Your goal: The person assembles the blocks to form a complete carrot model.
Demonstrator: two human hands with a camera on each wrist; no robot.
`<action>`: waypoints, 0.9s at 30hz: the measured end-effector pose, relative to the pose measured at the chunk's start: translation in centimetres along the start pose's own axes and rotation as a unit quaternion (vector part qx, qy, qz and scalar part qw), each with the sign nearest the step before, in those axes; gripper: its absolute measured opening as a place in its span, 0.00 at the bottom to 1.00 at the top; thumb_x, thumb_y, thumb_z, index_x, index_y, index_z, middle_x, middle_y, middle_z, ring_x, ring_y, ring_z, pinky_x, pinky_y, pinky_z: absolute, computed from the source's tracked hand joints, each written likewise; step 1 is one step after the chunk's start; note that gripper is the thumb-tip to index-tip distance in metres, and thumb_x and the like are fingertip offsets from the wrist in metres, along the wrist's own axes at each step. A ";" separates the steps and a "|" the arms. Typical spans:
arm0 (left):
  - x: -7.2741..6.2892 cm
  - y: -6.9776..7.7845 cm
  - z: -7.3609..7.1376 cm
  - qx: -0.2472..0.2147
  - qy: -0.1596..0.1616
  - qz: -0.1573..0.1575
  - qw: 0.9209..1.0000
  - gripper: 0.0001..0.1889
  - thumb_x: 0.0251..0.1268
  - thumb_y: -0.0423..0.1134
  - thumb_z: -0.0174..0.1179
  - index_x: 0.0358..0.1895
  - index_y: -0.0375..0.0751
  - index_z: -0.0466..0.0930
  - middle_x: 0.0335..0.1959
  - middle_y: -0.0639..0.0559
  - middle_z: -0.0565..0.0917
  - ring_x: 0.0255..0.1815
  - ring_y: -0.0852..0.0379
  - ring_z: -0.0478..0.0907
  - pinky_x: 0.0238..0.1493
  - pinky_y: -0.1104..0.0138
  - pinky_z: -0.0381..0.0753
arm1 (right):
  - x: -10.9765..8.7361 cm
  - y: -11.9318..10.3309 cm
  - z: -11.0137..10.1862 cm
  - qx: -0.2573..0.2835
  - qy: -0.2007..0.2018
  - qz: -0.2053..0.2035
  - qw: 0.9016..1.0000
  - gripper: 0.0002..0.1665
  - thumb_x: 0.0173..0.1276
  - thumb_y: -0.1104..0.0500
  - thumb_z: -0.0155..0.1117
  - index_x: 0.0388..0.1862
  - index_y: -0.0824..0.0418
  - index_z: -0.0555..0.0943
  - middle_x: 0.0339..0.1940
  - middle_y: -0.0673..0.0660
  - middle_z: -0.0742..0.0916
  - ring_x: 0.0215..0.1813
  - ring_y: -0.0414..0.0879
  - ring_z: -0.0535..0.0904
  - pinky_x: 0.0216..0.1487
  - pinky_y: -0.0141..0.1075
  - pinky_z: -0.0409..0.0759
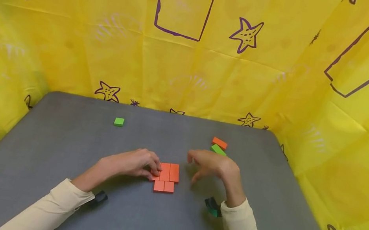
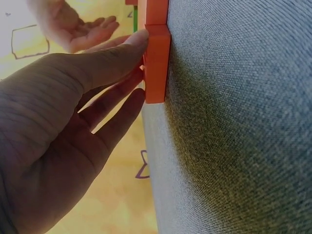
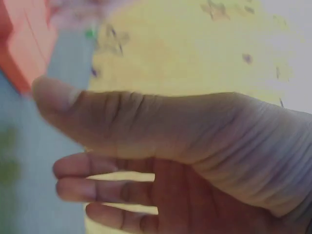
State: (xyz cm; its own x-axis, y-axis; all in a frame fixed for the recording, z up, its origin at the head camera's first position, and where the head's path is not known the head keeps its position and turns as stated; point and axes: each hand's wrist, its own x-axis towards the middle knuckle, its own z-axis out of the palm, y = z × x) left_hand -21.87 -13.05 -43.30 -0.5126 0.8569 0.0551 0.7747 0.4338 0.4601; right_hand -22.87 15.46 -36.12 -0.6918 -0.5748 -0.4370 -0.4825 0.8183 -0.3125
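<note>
Several orange blocks (image 1: 174,173) lie flat on the grey table, packed side by side, with two shorter orange blocks (image 1: 164,186) along the near edge. At the left end of the far row, my left hand (image 1: 136,162) pinches an orange block (image 2: 157,63), thumb on its near side; its far part is hidden by the fingers. Just right of the group, my right hand (image 1: 211,164) hovers over the table holding nothing, its thumb and fingers apart. In the right wrist view, the right thumb (image 3: 58,97) overlaps the edge of the orange group.
Beyond the right hand lie another orange block (image 1: 219,142) and a green block (image 1: 218,149), close together. A single green block (image 1: 119,122) sits at the back left of the grey table (image 1: 69,141). Yellow patterned cloth (image 1: 185,63) hangs around the table's back and sides.
</note>
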 end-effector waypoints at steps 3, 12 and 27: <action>0.1 -0.1 -0.1 0.001 0.000 0.005 1.000 0.11 0.64 0.37 0.74 0.49 0.45 0.93 0.51 0.52 0.91 0.55 0.54 0.87 0.58 0.62 0.88 | -0.9 3.0 -0.9 0.033 0.019 0.020 0.999 0.30 0.65 0.57 0.79 0.61 0.61 0.75 0.55 0.62 0.85 0.54 0.53 0.81 0.59 0.48 0.82; -0.1 -0.3 -0.2 -0.001 -0.003 0.002 1.000 0.11 0.65 0.37 0.73 0.50 0.46 0.93 0.52 0.52 0.91 0.56 0.54 0.86 0.59 0.61 0.88 | -0.4 11.7 -0.4 0.014 0.135 0.013 0.991 0.23 0.74 0.74 0.52 0.66 0.76 0.75 0.64 0.74 0.81 0.66 0.69 0.76 0.70 0.62 0.75; -0.2 -0.2 -0.2 0.003 -0.009 0.002 1.000 0.11 0.65 0.38 0.73 0.49 0.46 0.93 0.52 0.52 0.91 0.56 0.54 0.86 0.59 0.62 0.87 | -0.5 14.2 1.2 -0.021 0.207 0.105 0.973 0.20 0.72 0.67 0.61 0.62 0.70 0.78 0.56 0.70 0.85 0.59 0.67 0.80 0.64 0.62 0.78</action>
State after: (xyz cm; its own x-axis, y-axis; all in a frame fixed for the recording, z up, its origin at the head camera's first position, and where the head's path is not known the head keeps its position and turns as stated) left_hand -21.98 -13.39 -43.25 -0.5029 0.8633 0.0420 0.7791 0.4317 0.4545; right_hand -28.76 27.35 -41.33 -0.9302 -0.3507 -0.1085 -0.3224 0.9219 -0.2149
